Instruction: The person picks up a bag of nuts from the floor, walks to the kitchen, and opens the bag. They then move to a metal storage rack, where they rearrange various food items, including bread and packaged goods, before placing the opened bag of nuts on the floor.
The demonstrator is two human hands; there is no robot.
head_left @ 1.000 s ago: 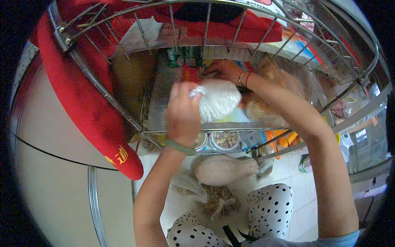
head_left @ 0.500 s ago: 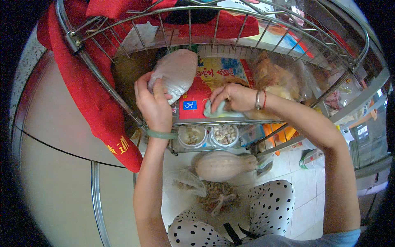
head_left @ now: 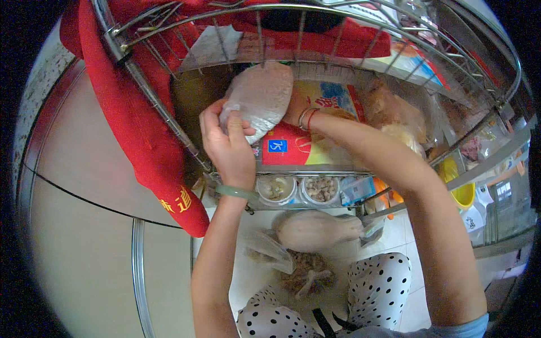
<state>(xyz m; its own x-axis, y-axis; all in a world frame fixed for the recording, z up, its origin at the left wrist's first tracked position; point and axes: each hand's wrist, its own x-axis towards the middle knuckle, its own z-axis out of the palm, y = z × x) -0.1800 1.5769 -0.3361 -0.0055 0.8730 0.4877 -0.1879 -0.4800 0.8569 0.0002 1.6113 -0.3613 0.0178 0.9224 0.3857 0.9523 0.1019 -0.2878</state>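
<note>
On the wire rack's shelf, my left hand (head_left: 228, 143) grips the lower left edge of a pale pinkish-white, plastic-wrapped package (head_left: 262, 93). The package stands tilted up, its far end leaning away from me. My right hand (head_left: 297, 107) reaches in behind its right side. The fingers of that hand are hidden by the package, and the pale green cloth it held earlier is out of sight. Beneath both hands lies a flat red and yellow printed package (head_left: 290, 152). A clear plastic bag with brownish contents (head_left: 389, 110) rests to the right.
A metal rack rail (head_left: 160, 104) curves around the shelf, with a red cloth (head_left: 121, 112) draped at left. Below sit two white tubs (head_left: 276, 190). On the floor are a pale butternut-shaped squash (head_left: 315, 231) and a tied bag of small brown things (head_left: 307, 273).
My right hand has gone from the front of the printed package to behind the pale package, and the green cloth has passed from view. My left hand keeps its grip. The whole view has shifted slightly.
</note>
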